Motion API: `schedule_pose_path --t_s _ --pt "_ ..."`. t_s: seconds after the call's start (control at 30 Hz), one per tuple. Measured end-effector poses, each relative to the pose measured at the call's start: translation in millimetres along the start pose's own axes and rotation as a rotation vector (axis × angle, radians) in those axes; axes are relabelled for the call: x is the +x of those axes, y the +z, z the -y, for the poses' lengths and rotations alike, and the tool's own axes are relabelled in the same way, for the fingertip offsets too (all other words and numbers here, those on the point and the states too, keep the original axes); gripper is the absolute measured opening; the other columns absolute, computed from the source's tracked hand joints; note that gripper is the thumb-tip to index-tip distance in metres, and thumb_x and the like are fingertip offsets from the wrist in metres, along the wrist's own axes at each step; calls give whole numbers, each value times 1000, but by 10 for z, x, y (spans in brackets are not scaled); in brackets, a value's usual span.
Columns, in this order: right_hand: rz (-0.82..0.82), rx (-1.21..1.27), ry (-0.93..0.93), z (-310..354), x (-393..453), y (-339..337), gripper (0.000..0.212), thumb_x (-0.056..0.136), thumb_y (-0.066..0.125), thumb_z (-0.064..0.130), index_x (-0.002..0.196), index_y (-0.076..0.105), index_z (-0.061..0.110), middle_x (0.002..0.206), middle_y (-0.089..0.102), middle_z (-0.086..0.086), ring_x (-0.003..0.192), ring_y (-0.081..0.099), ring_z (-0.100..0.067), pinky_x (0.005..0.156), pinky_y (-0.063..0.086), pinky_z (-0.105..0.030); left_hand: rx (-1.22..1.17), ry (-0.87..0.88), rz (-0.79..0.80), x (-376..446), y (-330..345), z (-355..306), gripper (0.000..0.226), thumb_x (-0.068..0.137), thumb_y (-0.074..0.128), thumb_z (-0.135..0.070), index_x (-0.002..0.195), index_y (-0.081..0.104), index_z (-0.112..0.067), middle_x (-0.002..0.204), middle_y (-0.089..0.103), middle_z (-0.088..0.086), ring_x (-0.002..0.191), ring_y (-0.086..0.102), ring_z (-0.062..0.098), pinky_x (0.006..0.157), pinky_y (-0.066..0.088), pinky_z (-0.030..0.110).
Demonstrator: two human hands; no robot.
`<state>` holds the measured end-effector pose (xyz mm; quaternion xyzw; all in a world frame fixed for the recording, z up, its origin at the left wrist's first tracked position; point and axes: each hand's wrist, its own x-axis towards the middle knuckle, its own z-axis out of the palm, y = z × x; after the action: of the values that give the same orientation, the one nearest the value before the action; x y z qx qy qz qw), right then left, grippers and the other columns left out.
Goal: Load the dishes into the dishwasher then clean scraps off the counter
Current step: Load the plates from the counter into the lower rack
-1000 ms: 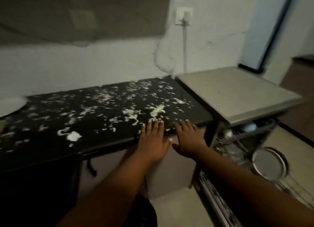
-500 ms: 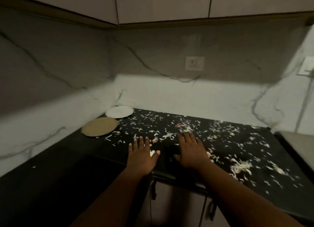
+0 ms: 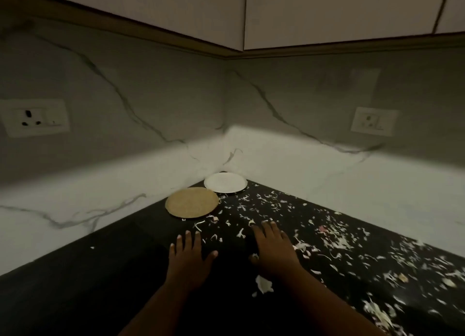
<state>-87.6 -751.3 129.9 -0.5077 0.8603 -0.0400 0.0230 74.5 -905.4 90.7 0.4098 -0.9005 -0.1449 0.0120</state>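
Observation:
A black counter (image 3: 75, 285) runs into a corner, strewn with pale food scraps (image 3: 334, 242) on its right half. In the corner sit a white plate (image 3: 224, 182) and, just in front of it, a round tan plate (image 3: 192, 201). My left hand (image 3: 188, 260) is flat with fingers spread over the dark counter, short of the tan plate. My right hand (image 3: 274, 250) lies flat among the scraps, fingers straight. Neither hand holds anything. A larger white scrap (image 3: 263, 284) lies by my right wrist.
Marble-patterned walls close the corner, with a socket on the left wall (image 3: 34, 118) and another on the right wall (image 3: 373, 121). Wall cabinets (image 3: 327, 13) hang overhead. The counter's left part is dark and bears almost no scraps. The dishwasher is out of view.
The view has swung left from the open dishwasher to the counter corner. Both hands have moved left along the counter toward the two plates, staying flat and empty.

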Motion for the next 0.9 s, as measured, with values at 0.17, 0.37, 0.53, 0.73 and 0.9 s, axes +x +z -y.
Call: schedule_pose_path --t_s 0.17,0.37,0.53,0.73,0.9 --pt "17 -27 11 -41 539 74 80 89 57 45 151 12 23 160 5 -7 147 0 -28 118 8 -47 -236 -78 -21 616 78 104 80 92 33 -65 152 10 -17 160 6 9 146 6 31 118 11 46" --pt "55 76 83 -211 1164 203 73 91 54 47 150 17 26 158 14 -2 147 6 -25 117 11 -46 -838 -283 -188 1384 167 218 55 93 48 -48 140 41 -19 141 46 4 128 46 27 106 38 43" --pt "98 384 272 -506 2047 194 43 90 56 45 128 50 23 124 55 0 112 53 -15 98 47 -37 -1235 -621 -245 1957 93 511 36 94 52 -32 117 56 -4 109 62 19 94 62 37 86 52 49" --pt "44 983 506 -793 3405 282 18 94 57 16 93 64 0 91 63 -17 81 59 -27 75 51 -39 -1097 -683 -336 2457 -128 905 70 90 62 -26 145 25 -1 137 45 26 111 56 41 93 49 52" --pt "69 1345 746 -796 4283 507 34 89 59 10 120 51 -3 105 58 -24 84 59 -33 72 55 -41 -981 -714 -239 2902 -111 1188 62 81 73 -32 127 47 2 109 63 21 83 65 32 62 56 38"
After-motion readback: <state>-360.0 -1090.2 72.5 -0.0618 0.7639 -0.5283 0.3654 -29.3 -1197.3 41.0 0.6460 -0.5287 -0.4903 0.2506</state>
